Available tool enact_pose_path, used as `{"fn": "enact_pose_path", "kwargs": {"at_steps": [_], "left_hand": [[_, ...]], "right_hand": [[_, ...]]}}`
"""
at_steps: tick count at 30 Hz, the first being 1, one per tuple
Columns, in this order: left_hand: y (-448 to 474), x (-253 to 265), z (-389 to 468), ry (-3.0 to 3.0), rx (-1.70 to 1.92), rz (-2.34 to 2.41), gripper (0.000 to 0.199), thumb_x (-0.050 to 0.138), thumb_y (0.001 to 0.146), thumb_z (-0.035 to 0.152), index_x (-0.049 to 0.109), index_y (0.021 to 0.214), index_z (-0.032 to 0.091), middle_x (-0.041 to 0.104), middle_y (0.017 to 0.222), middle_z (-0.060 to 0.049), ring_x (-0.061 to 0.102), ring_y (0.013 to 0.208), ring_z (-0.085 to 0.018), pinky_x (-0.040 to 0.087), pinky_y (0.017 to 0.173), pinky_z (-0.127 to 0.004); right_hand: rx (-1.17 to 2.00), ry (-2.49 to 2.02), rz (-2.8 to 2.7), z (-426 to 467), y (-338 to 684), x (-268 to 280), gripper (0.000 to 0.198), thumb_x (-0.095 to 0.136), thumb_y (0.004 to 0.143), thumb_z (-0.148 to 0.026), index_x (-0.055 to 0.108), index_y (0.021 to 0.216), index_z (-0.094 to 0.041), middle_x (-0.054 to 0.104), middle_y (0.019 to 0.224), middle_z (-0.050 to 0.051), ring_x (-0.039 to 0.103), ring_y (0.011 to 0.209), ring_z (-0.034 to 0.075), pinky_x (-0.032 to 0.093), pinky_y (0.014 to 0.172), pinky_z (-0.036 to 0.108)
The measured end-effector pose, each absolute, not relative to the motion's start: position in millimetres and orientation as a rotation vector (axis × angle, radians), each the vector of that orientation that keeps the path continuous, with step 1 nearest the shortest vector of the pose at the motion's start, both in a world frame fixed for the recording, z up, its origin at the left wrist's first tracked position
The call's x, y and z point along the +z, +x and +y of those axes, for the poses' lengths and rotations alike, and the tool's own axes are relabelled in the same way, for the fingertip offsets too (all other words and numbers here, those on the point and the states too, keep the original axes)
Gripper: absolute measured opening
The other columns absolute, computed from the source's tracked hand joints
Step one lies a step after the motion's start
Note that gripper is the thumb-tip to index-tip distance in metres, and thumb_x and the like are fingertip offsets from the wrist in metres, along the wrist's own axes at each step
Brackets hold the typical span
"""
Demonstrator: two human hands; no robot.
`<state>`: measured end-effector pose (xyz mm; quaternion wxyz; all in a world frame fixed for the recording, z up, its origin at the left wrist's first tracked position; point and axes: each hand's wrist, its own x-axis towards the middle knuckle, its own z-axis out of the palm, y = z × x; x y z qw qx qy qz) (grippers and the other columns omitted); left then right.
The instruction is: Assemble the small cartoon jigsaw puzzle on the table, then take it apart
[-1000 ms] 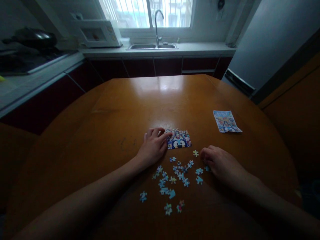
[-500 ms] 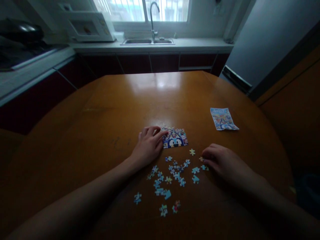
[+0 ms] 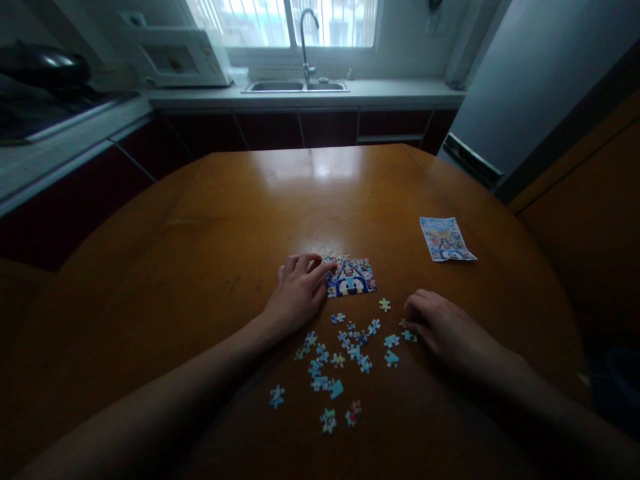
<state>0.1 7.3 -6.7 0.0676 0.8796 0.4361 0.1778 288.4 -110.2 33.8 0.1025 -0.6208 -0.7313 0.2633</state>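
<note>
A partly assembled jigsaw puzzle (image 3: 356,279) with a blue cartoon dog's face lies flat on the table. My left hand (image 3: 300,288) rests at its left edge, fingers apart, the index fingertip on the puzzle. Nearer to me is a scatter of loose puzzle pieces (image 3: 354,352), many of them light blue. To the right, my right hand (image 3: 440,323) is closed, thumb and fingertips pinched at a small orange-brown puzzle piece (image 3: 403,323) that they partly cover. Just below those fingertips lies a light-blue piece (image 3: 409,336); a yellow piece (image 3: 385,305) sits to their left.
A creased picture sheet (image 3: 447,239) with the same blue dog lies at the right of the wooden table (image 3: 210,220). Beyond the table are a sink (image 3: 280,86), a microwave (image 3: 175,60) and a stove with a black pan (image 3: 45,67). A fridge (image 3: 540,87) stands at the right.
My right hand has shifted very slightly, its fingertips staying by the orange-brown piece. My left hand holds its place on the puzzle. The whole view has moved a little.
</note>
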Motion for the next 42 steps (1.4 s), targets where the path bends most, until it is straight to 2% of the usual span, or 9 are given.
{"fn": "enact_pose_path", "kwargs": {"at_steps": [3, 6, 10, 16, 22, 25, 32, 38, 42], "left_hand": [[0, -7, 7, 2.648, 0.529, 1.314, 0.037, 0.051, 0.1, 0.026, 0.062, 0.134, 0.033, 0.056, 0.131, -0.009, 0.044, 0.121, -0.033, 0.041, 0.1, -0.053], [0, -8, 7, 2.646, 0.51, 1.322, 0.038, 0.052, 0.099, 0.025, 0.063, 0.135, 0.032, 0.056, 0.131, -0.009, 0.044, 0.121, -0.033, 0.042, 0.1, -0.053], [0, -8, 7, 2.653, 0.519, 1.318, 0.037, 0.052, 0.1, 0.025, 0.062, 0.134, 0.033, 0.056, 0.13, -0.009, 0.044, 0.122, -0.033, 0.042, 0.1, -0.053], [0, -7, 5, 2.643, 0.552, 1.303, 0.036, 0.051, 0.1, 0.025, 0.063, 0.133, 0.032, 0.056, 0.129, -0.009, 0.044, 0.121, -0.032, 0.043, 0.101, -0.053], [0, -10, 6, 2.648, 0.544, 1.306, 0.037, 0.052, 0.1, 0.025, 0.063, 0.134, 0.032, 0.056, 0.13, -0.01, 0.044, 0.121, -0.033, 0.043, 0.1, -0.054], [0, -10, 7, 2.65, 0.553, 1.309, 0.037, 0.052, 0.1, 0.025, 0.063, 0.134, 0.033, 0.056, 0.131, -0.009, 0.044, 0.121, -0.033, 0.043, 0.1, -0.054], [-1, -8, 5, 2.652, 0.526, 1.316, 0.038, 0.053, 0.1, 0.025, 0.062, 0.135, 0.035, 0.056, 0.131, -0.008, 0.044, 0.121, -0.032, 0.043, 0.099, -0.053], [0, -6, 4, 2.625, 0.52, 1.303, 0.039, 0.054, 0.099, 0.025, 0.062, 0.135, 0.035, 0.055, 0.132, -0.008, 0.043, 0.122, -0.032, 0.042, 0.102, -0.052], [0, -4, 4, 2.617, 0.516, 1.31, 0.038, 0.053, 0.099, 0.024, 0.062, 0.135, 0.035, 0.055, 0.132, -0.008, 0.044, 0.122, -0.032, 0.042, 0.102, -0.053]], "right_hand": [[0.83, -1.822, -2.147, -108, 290, 36, 0.012, 0.057, 0.089, -0.013, 0.057, 0.081, -0.021, 0.066, 0.087, 0.004, 0.06, 0.077, 0.018, 0.044, 0.068, 0.03], [1.021, -1.719, -2.141, -99, 299, 38, 0.01, 0.059, 0.089, -0.016, 0.059, 0.08, -0.021, 0.066, 0.081, 0.002, 0.058, 0.072, 0.016, 0.043, 0.064, 0.028], [1.27, -1.532, -2.049, -82, 315, 36, 0.007, 0.062, 0.091, -0.026, 0.066, 0.092, -0.02, 0.068, 0.083, 0.002, 0.06, 0.074, 0.016, 0.048, 0.067, 0.028], [1.064, -1.519, -1.861, -62, 319, 32, 0.016, 0.063, 0.091, -0.031, 0.072, 0.091, -0.018, 0.075, 0.093, 0.008, 0.068, 0.088, 0.021, 0.053, 0.081, 0.037], [0.858, -1.438, -1.943, -25, 303, 40, 0.014, 0.065, 0.088, -0.031, 0.075, 0.089, -0.021, 0.077, 0.087, 0.006, 0.068, 0.08, 0.02, 0.052, 0.073, 0.035], [0.804, -1.397, -1.912, 6, 291, 34, 0.013, 0.065, 0.089, -0.028, 0.076, 0.088, -0.021, 0.078, 0.087, 0.006, 0.068, 0.079, 0.02, 0.052, 0.075, 0.035], [0.809, -1.286, -1.878, 59, 266, 6, 0.013, 0.066, 0.087, -0.025, 0.076, 0.087, -0.017, 0.078, 0.088, 0.009, 0.068, 0.082, 0.02, 0.051, 0.077, 0.034], [0.942, -1.203, -1.961, 55, 266, -4, 0.017, 0.065, 0.086, -0.029, 0.076, 0.088, -0.017, 0.076, 0.082, 0.006, 0.065, 0.074, 0.017, 0.051, 0.07, 0.031], [0.958, -1.16, -2.017, 52, 265, -4, 0.016, 0.063, 0.087, -0.026, 0.076, 0.086, -0.017, 0.075, 0.082, 0.006, 0.064, 0.075, 0.017, 0.05, 0.07, 0.03]]}}
